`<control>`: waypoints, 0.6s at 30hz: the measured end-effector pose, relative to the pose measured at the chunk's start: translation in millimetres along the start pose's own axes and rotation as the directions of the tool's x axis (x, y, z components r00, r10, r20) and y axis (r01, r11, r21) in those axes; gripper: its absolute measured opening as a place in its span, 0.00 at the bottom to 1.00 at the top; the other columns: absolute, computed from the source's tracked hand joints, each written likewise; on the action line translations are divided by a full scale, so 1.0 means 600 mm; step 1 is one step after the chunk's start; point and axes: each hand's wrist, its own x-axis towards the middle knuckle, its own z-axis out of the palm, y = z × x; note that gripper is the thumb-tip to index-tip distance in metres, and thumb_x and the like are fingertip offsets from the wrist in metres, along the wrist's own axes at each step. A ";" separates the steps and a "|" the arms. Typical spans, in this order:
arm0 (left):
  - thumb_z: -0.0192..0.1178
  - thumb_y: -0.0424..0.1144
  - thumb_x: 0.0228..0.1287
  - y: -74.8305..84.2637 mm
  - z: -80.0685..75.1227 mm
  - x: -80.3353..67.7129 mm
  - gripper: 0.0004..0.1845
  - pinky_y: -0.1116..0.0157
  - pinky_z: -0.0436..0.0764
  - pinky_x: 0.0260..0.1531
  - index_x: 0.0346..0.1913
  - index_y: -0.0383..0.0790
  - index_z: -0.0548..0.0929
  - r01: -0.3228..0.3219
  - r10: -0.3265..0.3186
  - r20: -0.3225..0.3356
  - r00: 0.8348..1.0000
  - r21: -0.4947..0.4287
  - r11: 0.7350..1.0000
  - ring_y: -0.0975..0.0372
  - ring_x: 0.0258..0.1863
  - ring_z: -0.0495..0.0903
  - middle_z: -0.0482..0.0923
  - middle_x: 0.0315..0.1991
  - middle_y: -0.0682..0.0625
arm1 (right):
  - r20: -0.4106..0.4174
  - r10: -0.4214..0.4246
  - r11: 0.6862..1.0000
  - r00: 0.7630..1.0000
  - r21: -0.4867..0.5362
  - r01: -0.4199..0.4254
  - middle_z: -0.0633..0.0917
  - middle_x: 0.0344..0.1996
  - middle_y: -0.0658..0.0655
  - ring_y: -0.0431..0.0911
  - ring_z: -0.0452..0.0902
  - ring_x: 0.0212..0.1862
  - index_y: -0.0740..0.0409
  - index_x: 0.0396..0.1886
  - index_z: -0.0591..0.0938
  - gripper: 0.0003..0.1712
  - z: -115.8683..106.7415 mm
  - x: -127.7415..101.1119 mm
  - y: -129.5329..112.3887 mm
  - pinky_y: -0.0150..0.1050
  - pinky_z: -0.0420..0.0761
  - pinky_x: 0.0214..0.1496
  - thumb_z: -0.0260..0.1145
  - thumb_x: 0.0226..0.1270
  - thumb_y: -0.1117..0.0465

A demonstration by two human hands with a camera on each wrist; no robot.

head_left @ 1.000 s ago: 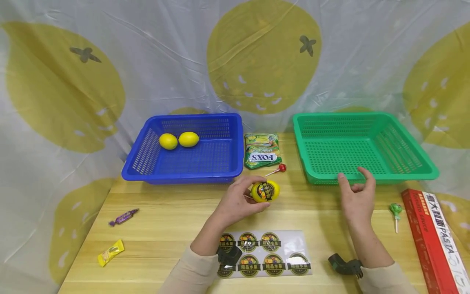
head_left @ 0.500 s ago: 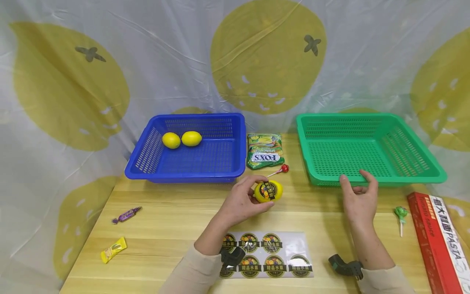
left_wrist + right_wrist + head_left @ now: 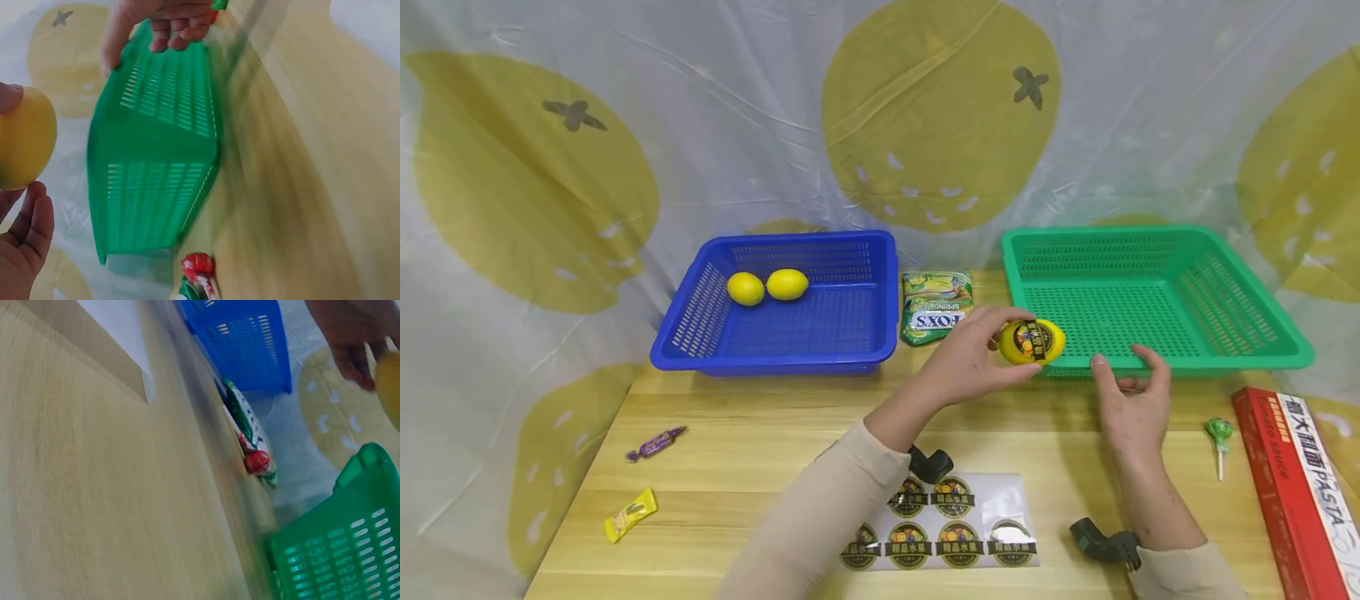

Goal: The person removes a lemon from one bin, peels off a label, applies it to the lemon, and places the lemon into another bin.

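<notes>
My left hand point(image 3: 970, 358) holds a yellow lemon point(image 3: 1052, 340) between thumb and fingers, its black round label facing up. In the head view the lemon overlaps the front left corner of the green basket point(image 3: 1247, 362); the left wrist view shows the lemon point(image 3: 28, 140) beside that basket. My right hand point(image 3: 1135, 412) is at the basket's front rim, thumb and forefinger spread apart and holding nothing. In the left wrist view, the right hand point(image 3: 162, 19) overlaps the rim. Two more lemons point(image 3: 787, 284) lie in the blue basket point(image 3: 775, 363) on the left.
A sheet of round labels point(image 3: 1000, 500) lies in front, partly behind the left forearm. A green Fox's candy bag point(image 3: 934, 304) stands between the baskets. Wrapped sweets point(image 3: 630, 515) lie at left; a green lollipop point(image 3: 1219, 430) and red pasta box point(image 3: 1270, 467) at right.
My left hand has carried the lemon rightward and away from me, from in front of the candy bag to the green basket's corner. The right hand has stayed at the basket's rim.
</notes>
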 end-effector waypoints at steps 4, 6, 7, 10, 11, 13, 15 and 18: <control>0.73 0.51 0.60 0.005 0.014 0.049 0.33 0.75 0.77 0.46 0.67 0.49 0.75 -0.067 0.061 0.056 0.997 0.106 0.992 0.67 0.50 0.76 0.77 0.60 0.52 | -0.017 -0.018 1.000 1.000 0.001 0.018 0.71 0.39 0.47 0.37 0.70 0.37 0.38 0.75 0.63 0.38 0.002 0.001 0.001 0.27 0.72 0.34 0.66 0.70 0.39; 0.71 0.54 0.62 0.004 0.021 0.072 0.35 0.75 0.76 0.49 0.70 0.49 0.73 -0.054 0.041 0.088 0.995 0.151 0.987 0.66 0.56 0.76 0.76 0.65 0.53 | -0.017 -0.013 1.000 1.000 -0.001 0.013 0.71 0.39 0.47 0.36 0.70 0.37 0.37 0.75 0.63 0.39 0.003 0.001 0.002 0.27 0.72 0.34 0.66 0.70 0.39; 0.70 0.55 0.63 0.003 0.024 0.082 0.36 0.75 0.76 0.52 0.71 0.49 0.72 -0.043 0.025 0.104 0.994 0.173 0.984 0.65 0.59 0.76 0.75 0.67 0.53 | -0.015 -0.010 1.000 1.000 -0.002 0.010 0.71 0.39 0.47 0.36 0.70 0.37 0.37 0.76 0.63 0.39 0.003 0.001 0.002 0.27 0.72 0.34 0.65 0.69 0.39; 0.69 0.57 0.64 0.000 0.033 0.109 0.38 0.73 0.75 0.60 0.73 0.48 0.71 -0.001 -0.035 0.142 0.989 0.244 0.970 0.65 0.65 0.74 0.73 0.70 0.54 | -0.012 -0.008 1.000 1.000 0.003 0.009 0.71 0.39 0.47 0.37 0.70 0.37 0.37 0.76 0.63 0.39 0.003 0.001 0.003 0.27 0.72 0.34 0.65 0.69 0.38; 0.68 0.58 0.64 -0.001 0.036 0.117 0.38 0.73 0.75 0.61 0.73 0.49 0.71 0.008 -0.050 0.150 0.987 0.270 0.963 0.65 0.65 0.74 0.74 0.69 0.55 | -0.012 -0.011 1.000 1.000 0.006 0.011 0.71 0.39 0.47 0.37 0.70 0.37 0.37 0.76 0.63 0.39 0.003 0.001 0.003 0.28 0.72 0.34 0.65 0.69 0.38; 0.68 0.60 0.63 -0.003 0.043 0.129 0.36 0.71 0.73 0.62 0.72 0.51 0.73 0.009 -0.069 0.158 0.985 0.351 0.936 0.65 0.63 0.74 0.75 0.68 0.56 | -0.014 -0.022 1.000 1.000 0.012 0.022 0.71 0.39 0.47 0.37 0.70 0.37 0.38 0.76 0.63 0.39 0.004 0.002 0.005 0.27 0.71 0.34 0.66 0.69 0.39; 0.67 0.64 0.62 -0.003 0.050 0.139 0.36 0.69 0.70 0.59 0.71 0.57 0.74 0.017 -0.096 0.157 0.983 0.446 0.895 0.64 0.60 0.72 0.76 0.66 0.59 | -0.021 -0.035 0.999 0.999 0.013 0.035 0.71 0.38 0.47 0.36 0.69 0.36 0.39 0.76 0.63 0.39 0.004 0.002 0.005 0.27 0.71 0.34 0.66 0.70 0.39; 0.66 0.69 0.59 0.000 0.060 0.148 0.35 0.64 0.64 0.52 0.69 0.64 0.76 0.042 -0.150 0.148 0.977 0.561 0.827 0.63 0.56 0.66 0.76 0.66 0.64 | -0.027 -0.050 0.999 0.998 0.012 0.050 0.71 0.38 0.48 0.37 0.69 0.35 0.39 0.76 0.64 0.39 0.005 0.001 0.006 0.27 0.71 0.33 0.65 0.70 0.39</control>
